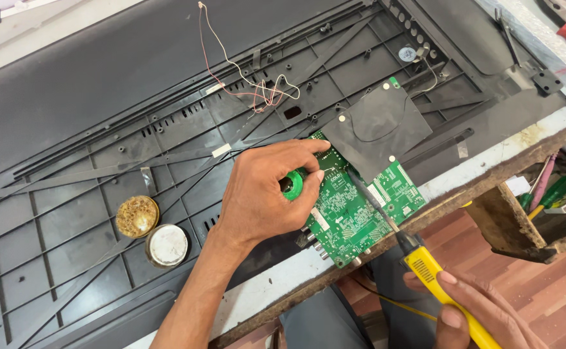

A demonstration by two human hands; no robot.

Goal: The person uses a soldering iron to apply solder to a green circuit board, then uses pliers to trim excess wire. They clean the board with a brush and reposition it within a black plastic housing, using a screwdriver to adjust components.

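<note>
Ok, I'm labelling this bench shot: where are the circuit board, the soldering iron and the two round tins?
circuit board [354, 216], head view, bare green face.
soldering iron [425, 268], head view, yellow handle.
round tins [137, 216], head view, top of the brass-coloured one.

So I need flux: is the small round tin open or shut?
Open: the tin shows its brownish contents, and its lid lies beside it.

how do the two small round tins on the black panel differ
The left tin is filled with a golden-brown, crusty mass; the right tin shows a pale, whitish, fairly smooth face. The left one sits farther up the black panel, the right nearer its edge. Both are round, similar-sized and touching.
</note>
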